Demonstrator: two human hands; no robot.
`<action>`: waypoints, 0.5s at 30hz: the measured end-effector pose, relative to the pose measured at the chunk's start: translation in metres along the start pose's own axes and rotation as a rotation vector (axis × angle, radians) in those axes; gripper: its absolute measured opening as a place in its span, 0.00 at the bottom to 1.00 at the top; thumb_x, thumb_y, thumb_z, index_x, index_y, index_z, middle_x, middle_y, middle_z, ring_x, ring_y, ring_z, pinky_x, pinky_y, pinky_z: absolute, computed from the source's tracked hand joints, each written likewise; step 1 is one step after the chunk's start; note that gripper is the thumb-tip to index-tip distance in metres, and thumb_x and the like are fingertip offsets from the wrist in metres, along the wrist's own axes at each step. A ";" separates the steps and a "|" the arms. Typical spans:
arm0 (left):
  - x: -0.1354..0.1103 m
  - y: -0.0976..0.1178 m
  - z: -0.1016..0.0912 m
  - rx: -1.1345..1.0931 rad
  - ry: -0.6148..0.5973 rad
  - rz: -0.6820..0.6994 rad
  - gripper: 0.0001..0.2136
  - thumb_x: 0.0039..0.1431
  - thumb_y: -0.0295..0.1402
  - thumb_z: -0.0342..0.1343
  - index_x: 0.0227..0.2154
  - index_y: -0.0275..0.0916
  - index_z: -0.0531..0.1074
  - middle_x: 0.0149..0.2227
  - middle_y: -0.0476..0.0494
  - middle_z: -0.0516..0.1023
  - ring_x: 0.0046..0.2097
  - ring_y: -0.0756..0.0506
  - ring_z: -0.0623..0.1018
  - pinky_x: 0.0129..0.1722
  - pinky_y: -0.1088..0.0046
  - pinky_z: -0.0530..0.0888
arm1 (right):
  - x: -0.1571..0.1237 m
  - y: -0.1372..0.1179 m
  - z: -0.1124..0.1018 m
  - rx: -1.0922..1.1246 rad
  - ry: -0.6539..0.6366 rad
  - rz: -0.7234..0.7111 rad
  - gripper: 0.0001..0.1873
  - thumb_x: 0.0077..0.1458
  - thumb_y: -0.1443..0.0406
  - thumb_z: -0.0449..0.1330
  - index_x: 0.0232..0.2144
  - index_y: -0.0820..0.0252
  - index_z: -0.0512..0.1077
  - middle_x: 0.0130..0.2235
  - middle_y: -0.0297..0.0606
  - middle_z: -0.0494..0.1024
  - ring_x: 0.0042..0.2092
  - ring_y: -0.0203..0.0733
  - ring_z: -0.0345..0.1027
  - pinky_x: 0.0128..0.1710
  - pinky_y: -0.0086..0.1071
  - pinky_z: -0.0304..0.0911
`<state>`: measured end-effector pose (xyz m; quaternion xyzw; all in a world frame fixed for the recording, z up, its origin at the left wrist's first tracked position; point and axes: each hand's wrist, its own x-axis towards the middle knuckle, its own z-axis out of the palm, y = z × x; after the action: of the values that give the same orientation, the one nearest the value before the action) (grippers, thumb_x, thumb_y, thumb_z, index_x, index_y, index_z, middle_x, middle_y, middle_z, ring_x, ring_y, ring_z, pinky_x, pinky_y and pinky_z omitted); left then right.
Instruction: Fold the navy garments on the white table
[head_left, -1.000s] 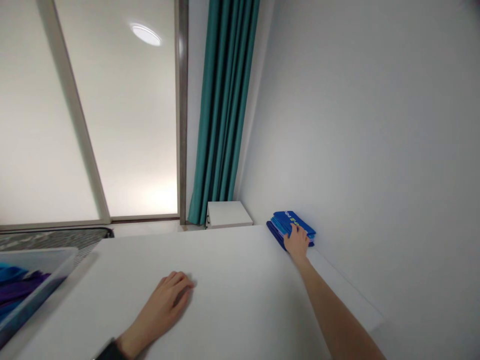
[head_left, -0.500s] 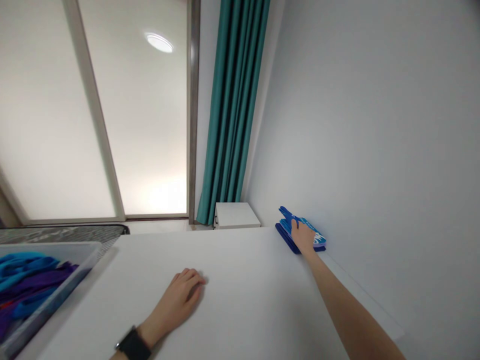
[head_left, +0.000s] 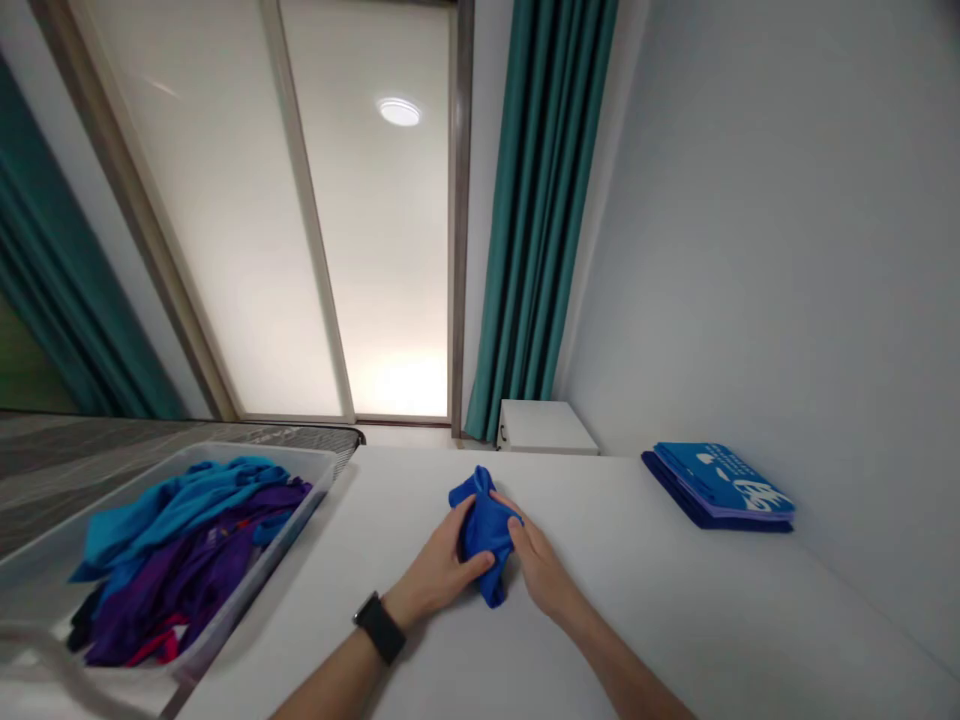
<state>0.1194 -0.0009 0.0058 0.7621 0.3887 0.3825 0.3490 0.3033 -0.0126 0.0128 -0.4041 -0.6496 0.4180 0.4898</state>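
A crumpled blue cloth sits on the white table in front of me, held between both hands. My left hand grips its left side with the thumb across the fabric; a black watch is on that wrist. My right hand grips its right side. At the far right, against the wall, lies a stack of folded blue cloths with white print on top, apart from both hands.
A clear plastic bin at the left holds several loose blue, purple and red garments. A small white cabinet stands behind the table by a teal curtain. The grey wall runs along the table's right side.
My right hand left the folded stack and came to the middle. My left hand lifted off the table. Both now hold a crumpled blue cloth. The view swung left, showing the bin.
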 end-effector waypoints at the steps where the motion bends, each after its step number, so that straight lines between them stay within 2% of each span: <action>1: -0.001 0.002 0.000 -0.065 -0.058 0.009 0.39 0.54 0.52 0.57 0.63 0.34 0.54 0.61 0.28 0.64 0.60 0.32 0.66 0.61 0.51 0.61 | -0.005 -0.001 0.004 0.010 -0.066 -0.009 0.29 0.65 0.47 0.42 0.59 0.54 0.64 0.61 0.40 0.66 0.64 0.44 0.54 0.65 0.42 0.45; 2: -0.002 0.005 0.000 -0.133 -0.117 0.024 0.39 0.54 0.53 0.57 0.63 0.35 0.55 0.60 0.30 0.66 0.58 0.33 0.68 0.60 0.52 0.62 | -0.009 -0.002 0.006 0.002 -0.121 -0.018 0.28 0.66 0.50 0.41 0.60 0.53 0.63 0.62 0.39 0.65 0.64 0.43 0.53 0.65 0.42 0.44; 4: -0.003 0.011 0.003 -0.233 -0.211 0.062 0.39 0.54 0.54 0.57 0.63 0.35 0.56 0.59 0.32 0.68 0.58 0.35 0.69 0.60 0.55 0.63 | -0.016 -0.003 0.007 -0.057 -0.173 -0.031 0.24 0.65 0.55 0.45 0.60 0.53 0.61 0.60 0.40 0.67 0.61 0.44 0.57 0.63 0.42 0.49; 6: -0.006 0.018 0.008 -0.252 -0.216 0.062 0.36 0.57 0.52 0.55 0.63 0.35 0.57 0.61 0.34 0.66 0.60 0.36 0.67 0.63 0.56 0.58 | -0.020 -0.002 0.007 -0.155 -0.152 -0.045 0.24 0.61 0.61 0.51 0.59 0.55 0.60 0.55 0.42 0.70 0.56 0.45 0.64 0.57 0.41 0.56; 9: -0.008 0.025 0.014 -0.242 -0.142 -0.028 0.28 0.64 0.49 0.46 0.62 0.38 0.61 0.61 0.38 0.66 0.63 0.39 0.64 0.66 0.58 0.53 | -0.022 0.001 0.009 -0.273 -0.052 -0.075 0.19 0.54 0.68 0.53 0.50 0.57 0.63 0.45 0.39 0.73 0.46 0.43 0.68 0.49 0.37 0.61; 12: -0.004 0.023 0.010 -0.254 -0.070 -0.100 0.25 0.66 0.48 0.43 0.58 0.38 0.66 0.58 0.40 0.71 0.60 0.39 0.68 0.64 0.59 0.56 | -0.018 0.002 0.003 -0.297 0.035 -0.108 0.14 0.48 0.71 0.51 0.39 0.56 0.63 0.36 0.33 0.71 0.37 0.40 0.66 0.40 0.32 0.61; 15: 0.005 0.010 -0.006 -0.246 0.163 -0.159 0.25 0.66 0.49 0.43 0.52 0.36 0.71 0.53 0.40 0.76 0.55 0.39 0.72 0.61 0.58 0.61 | -0.012 -0.001 -0.020 -0.276 0.227 -0.144 0.10 0.45 0.70 0.47 0.33 0.54 0.62 0.29 0.30 0.66 0.31 0.39 0.61 0.33 0.30 0.57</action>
<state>0.1200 0.0004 0.0185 0.6469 0.4252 0.4588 0.4362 0.3249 -0.0211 0.0132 -0.4644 -0.6685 0.2404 0.5288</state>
